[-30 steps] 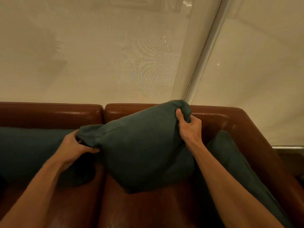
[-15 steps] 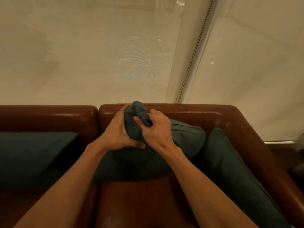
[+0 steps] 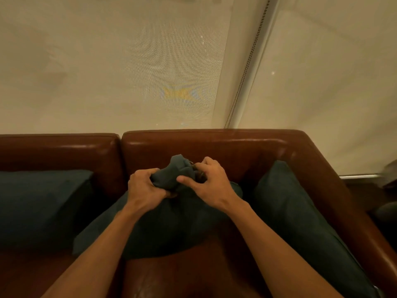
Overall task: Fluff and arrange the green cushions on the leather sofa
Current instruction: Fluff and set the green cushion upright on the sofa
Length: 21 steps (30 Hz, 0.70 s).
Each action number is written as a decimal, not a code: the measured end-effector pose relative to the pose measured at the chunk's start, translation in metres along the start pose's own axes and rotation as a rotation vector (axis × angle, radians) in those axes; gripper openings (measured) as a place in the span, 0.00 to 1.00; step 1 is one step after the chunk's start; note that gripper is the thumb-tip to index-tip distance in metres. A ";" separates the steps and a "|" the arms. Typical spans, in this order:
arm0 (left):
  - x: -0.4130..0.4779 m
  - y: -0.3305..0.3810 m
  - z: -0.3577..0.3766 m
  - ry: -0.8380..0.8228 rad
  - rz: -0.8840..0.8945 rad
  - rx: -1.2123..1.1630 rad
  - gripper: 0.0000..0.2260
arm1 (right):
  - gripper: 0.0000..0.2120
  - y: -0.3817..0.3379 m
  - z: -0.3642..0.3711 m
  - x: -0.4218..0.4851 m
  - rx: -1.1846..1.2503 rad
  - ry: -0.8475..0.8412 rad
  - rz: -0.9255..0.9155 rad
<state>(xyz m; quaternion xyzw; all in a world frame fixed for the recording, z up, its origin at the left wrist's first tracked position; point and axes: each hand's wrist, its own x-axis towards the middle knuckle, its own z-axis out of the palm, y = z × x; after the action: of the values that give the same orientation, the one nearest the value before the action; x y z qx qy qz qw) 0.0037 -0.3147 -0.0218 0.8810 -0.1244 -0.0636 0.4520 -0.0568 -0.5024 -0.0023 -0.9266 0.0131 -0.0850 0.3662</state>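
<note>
A dark green cushion (image 3: pixel 167 229) lies on the seat of the brown leather sofa (image 3: pixel 214 147), leaning toward the backrest. Its top corner is bunched up between my two hands. My left hand (image 3: pixel 146 188) grips the bunched fabric from the left. From the right, my right hand (image 3: pixel 206 183) pinches the same corner, thumb in front. A second green cushion (image 3: pixel 38 205) rests against the left backrest. A third green cushion (image 3: pixel 300 229) leans along the right armrest.
Behind the sofa hang beige roller blinds (image 3: pixel 107 72) with a bead chain (image 3: pixel 247 67) between the two panels. The sofa's right armrest (image 3: pixel 343 201) slopes toward me. Dark objects sit beyond the armrest at the far right edge.
A second ago my hands held the cushion wide apart at two corners. They came together at one top corner, and the cushion has dropped lower onto the seat.
</note>
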 end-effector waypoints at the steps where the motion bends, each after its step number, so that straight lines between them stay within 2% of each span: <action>1: 0.001 0.000 -0.001 0.010 -0.013 -0.013 0.15 | 0.24 0.011 -0.004 -0.004 -0.004 -0.013 0.039; 3: 0.004 0.000 -0.007 0.014 -0.042 -0.050 0.17 | 0.29 0.042 -0.008 -0.015 0.036 0.019 0.196; 5: 0.007 0.001 -0.017 0.007 -0.060 -0.110 0.20 | 0.36 0.076 -0.009 -0.024 0.099 0.068 0.427; 8: 0.014 0.008 -0.033 0.013 -0.050 -0.209 0.21 | 0.50 0.112 -0.012 -0.032 0.326 0.060 0.797; 12: 0.027 0.016 -0.049 0.033 -0.051 -0.322 0.22 | 0.44 0.141 -0.012 -0.037 0.847 0.147 1.116; 14: 0.035 0.012 -0.052 0.041 -0.071 -0.371 0.22 | 0.44 0.147 -0.014 -0.035 1.007 0.206 1.136; 17: 0.046 -0.002 -0.048 0.024 -0.153 -0.429 0.25 | 0.39 0.151 -0.016 -0.022 1.178 0.237 1.048; 21: 0.061 -0.030 -0.034 0.011 -0.255 -0.438 0.29 | 0.38 0.156 -0.015 -0.005 1.042 0.303 1.065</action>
<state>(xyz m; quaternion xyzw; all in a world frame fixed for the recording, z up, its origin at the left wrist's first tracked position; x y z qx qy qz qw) 0.0750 -0.2878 -0.0264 0.7709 0.0068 -0.1409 0.6211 -0.0582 -0.6264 -0.0983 -0.4804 0.4669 -0.0182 0.7423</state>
